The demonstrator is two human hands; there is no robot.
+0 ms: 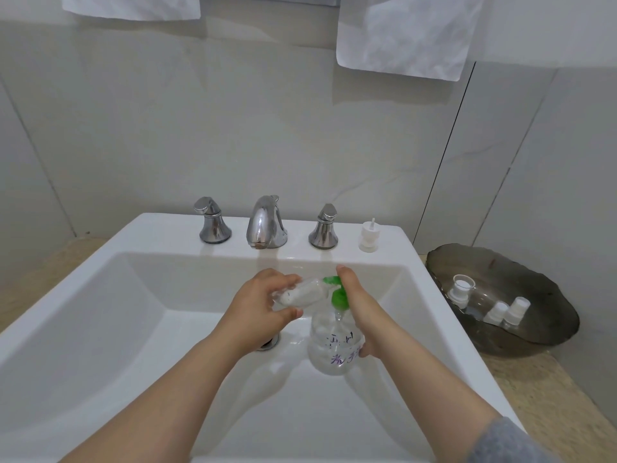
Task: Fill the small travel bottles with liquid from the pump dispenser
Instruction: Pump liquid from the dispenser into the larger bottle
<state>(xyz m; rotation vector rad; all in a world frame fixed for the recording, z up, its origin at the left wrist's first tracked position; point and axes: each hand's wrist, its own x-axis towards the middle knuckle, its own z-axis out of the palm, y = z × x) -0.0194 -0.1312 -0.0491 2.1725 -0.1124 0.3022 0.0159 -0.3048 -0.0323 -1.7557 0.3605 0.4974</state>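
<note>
Over the white sink basin [100, 312] my left hand [263, 305] grips a small clear travel bottle [300, 294], tilted on its side with its mouth at the green pump nozzle [331, 280]. The clear pump dispenser [334, 345], with purple writing on its body, is held by my right hand [359, 305]; the thumb curls round the bottle's right side and the hand lies over the green pump head [339, 298]. Whitish liquid shows inside the travel bottle.
A white pump cap [369, 236] stands on the sink ledge right of the chrome tap [265, 223] and its two handles. A dark glass dish [500, 295] on the right counter holds three small white-capped bottles [497, 310]. White towels hang above.
</note>
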